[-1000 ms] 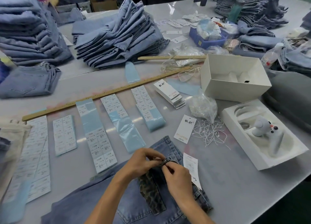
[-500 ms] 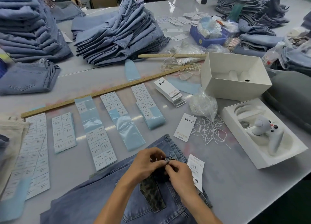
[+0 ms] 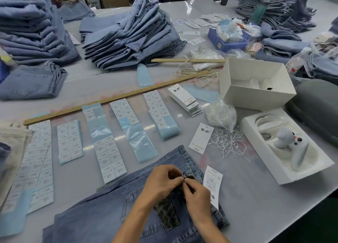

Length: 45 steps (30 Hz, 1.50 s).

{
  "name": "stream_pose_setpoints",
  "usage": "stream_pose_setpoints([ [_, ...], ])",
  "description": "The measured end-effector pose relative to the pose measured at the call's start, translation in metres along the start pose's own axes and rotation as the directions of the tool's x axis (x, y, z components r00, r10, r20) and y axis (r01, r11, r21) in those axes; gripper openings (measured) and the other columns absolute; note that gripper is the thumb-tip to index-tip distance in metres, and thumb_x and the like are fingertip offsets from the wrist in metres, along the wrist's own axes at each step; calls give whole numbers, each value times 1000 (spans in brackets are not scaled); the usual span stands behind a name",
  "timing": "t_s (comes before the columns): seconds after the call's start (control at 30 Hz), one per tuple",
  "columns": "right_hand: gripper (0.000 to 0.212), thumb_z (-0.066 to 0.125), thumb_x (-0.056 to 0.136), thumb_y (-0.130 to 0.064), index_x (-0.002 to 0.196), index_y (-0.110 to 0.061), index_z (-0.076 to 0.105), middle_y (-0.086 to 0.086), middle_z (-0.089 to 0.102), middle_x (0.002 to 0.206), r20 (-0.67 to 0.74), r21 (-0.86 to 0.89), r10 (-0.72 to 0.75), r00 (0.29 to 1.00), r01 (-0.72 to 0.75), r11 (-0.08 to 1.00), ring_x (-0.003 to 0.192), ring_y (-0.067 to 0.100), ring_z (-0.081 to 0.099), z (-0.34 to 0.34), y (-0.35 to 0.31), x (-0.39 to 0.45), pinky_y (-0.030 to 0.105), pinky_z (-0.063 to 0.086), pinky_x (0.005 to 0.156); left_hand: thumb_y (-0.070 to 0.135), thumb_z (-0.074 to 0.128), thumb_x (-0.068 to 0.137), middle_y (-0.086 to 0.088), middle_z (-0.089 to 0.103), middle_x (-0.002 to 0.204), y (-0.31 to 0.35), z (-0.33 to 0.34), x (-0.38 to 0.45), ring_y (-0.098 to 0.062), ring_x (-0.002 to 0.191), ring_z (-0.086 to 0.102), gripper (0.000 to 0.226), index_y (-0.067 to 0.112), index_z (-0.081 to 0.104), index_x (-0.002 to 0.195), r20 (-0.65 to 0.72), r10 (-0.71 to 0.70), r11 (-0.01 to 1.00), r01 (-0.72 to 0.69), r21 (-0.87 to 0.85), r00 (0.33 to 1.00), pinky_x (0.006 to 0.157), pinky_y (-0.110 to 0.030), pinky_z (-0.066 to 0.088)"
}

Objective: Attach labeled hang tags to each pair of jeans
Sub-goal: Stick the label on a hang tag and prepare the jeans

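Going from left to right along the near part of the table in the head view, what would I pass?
Label sheets → jeans → left hand → right hand → hang tag → white tray.

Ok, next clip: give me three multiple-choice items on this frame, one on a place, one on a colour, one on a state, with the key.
1. Where does the loose hang tag with black characters lie?
A. left of the white strings
B. inside the white box
C. on the jeans stack

2. What colour is the tray at the back?
A. red
B. blue
C. yellow

3. What are the hands doing?
A. resting flat on the table
B. lifting the ruler
C. both pinching at the waistband

Key: 1 A, the tag lies on the table beside the strings. 2 B, its wall is blue. 3 C, left hand and right hand meet at the waistband of the jeans.
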State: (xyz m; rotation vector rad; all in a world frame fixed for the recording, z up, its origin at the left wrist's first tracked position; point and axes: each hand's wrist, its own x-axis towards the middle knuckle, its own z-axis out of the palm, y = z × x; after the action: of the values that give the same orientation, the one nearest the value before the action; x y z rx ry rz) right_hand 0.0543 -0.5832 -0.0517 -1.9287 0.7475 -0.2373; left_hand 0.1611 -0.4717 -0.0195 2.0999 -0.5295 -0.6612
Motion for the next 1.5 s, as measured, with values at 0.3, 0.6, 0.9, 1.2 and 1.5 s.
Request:
stream_pose_setpoints([
  [0.3,19,75,88,-9,91,-27,81,-24,72,78,-81,-2,2,997,-2,1000,74,-2,67,7,7,-3,10,45,60,24,74,85,11,73,84,4,3,9,-3,79,68,5,28,73,86,126,-86,996,90,-25,988,82,-33,58],
  [0.6,17,79,83,-6,89,-22,79,-18,71,79,-90,-91,-120,989,111,990,77,-1,65,7,12,-8,8,46,64,7,73,89,-1,70,84,-6,-12,16,-8,78,63,8,2,73,95,368,-95,965,177,-195,925,80,-24,53],
  [0.9,27,74,88,-2,113,-11,75,-6,72,107,-122,-171,-301,946,279,945,100,7,67,4,-6,-12,40,56,89,10,64,98,-5,69,94,-21,-19,9,-12,81,60,6,11,62,93,254,-99,773,236,-590,962,64,-22,50],
  [1.2,77,67,94,-38,157,-29,24,-6,25,163,150,-476,-385,911,407,780,150,15,23,-36,-12,-14,37,11,126,22,64,89,-22,74,102,-25,-38,-6,-16,71,66,16,16,52,99,-75,-295,393,49,-918,953,53,-23,52],
  [1.5,23,75,87,-8,107,-19,77,-6,74,105,33,-492,-280,959,260,831,94,22,67,-37,-8,28,41,54,89,22,62,95,-14,77,105,-12,-53,-13,-18,82,68,16,11,52,101,-171,-136,646,-43,-762,976,64,-26,56],
])
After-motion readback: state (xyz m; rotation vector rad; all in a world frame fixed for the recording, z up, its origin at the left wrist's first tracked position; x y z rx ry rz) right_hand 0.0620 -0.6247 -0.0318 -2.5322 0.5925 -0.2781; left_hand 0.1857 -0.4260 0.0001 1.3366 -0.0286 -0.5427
